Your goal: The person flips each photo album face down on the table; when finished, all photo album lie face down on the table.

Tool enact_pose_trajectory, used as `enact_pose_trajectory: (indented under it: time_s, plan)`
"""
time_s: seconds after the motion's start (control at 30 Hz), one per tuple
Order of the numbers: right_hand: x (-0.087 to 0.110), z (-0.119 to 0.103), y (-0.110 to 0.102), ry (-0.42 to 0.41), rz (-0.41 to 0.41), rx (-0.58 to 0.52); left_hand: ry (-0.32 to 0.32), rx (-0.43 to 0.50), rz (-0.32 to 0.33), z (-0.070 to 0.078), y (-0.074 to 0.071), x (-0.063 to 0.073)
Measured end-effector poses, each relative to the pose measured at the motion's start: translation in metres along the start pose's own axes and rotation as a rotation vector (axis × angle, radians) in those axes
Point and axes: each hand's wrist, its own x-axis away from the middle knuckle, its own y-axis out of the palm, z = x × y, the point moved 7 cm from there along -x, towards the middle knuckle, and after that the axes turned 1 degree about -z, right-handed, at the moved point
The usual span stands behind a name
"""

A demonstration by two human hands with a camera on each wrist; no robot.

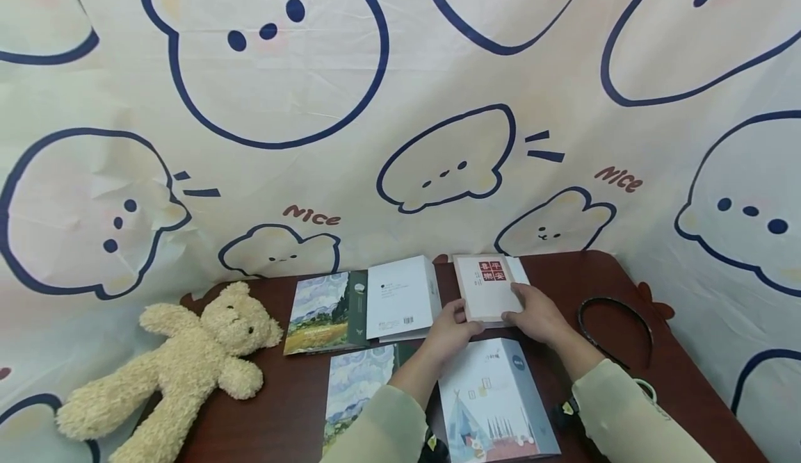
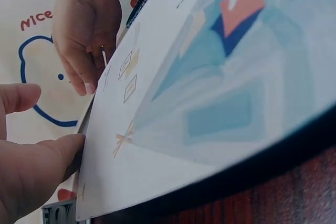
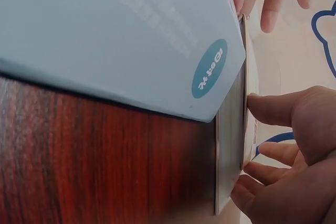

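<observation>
A white book [image 1: 484, 295] with a red square of characters on its cover lies at the back of the table, on top of another white volume [image 1: 518, 272] that shows past its right edge. My left hand [image 1: 449, 331] touches the book's near left corner, thumb along the front edge, fingers fairly straight. At the near right corner my right hand [image 1: 539, 313] grips the book, its thumb [image 3: 273, 109] on the front edge and fingertips against the side. Just in front lies a white and pale-blue box-like volume [image 1: 484, 404] with a tent drawing, between my forearms.
Left of my hands are a white volume [image 1: 400, 296], a landscape-painted one [image 1: 319, 313] beside it, and another painted one [image 1: 357, 386] nearer me, partly under my left sleeve. A plush bear [image 1: 190, 359] lies at the left. A black cable-like loop [image 1: 616, 302] lies at the right.
</observation>
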Motion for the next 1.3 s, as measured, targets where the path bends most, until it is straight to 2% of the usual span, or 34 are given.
enact_pose_trajectory:
  time_s: [0.13,0.37,0.6,0.9,1.13,1.3]
  plan:
    - [0.002,0.001,0.001,0.006,-0.006,-0.023,0.006,0.028,-0.014,-0.001,0.001,0.003]
    - [0.001,-0.005,0.007,0.010,-0.011,-0.068,0.009,0.040,0.003,-0.005,-0.007,0.004]
    - [0.001,-0.009,0.010,0.019,-0.023,-0.080,0.019,0.044,-0.005,-0.001,-0.013,0.008]
    - [0.002,-0.009,0.010,0.032,-0.049,-0.156,0.040,0.086,-0.021,0.000,-0.015,0.012]
    - [0.003,-0.008,0.009,0.032,-0.072,-0.222,0.063,0.080,0.005,0.005,-0.020,0.017]
    - [0.004,-0.009,0.009,0.037,-0.086,-0.259,0.087,0.087,-0.008,0.010,-0.022,0.020]
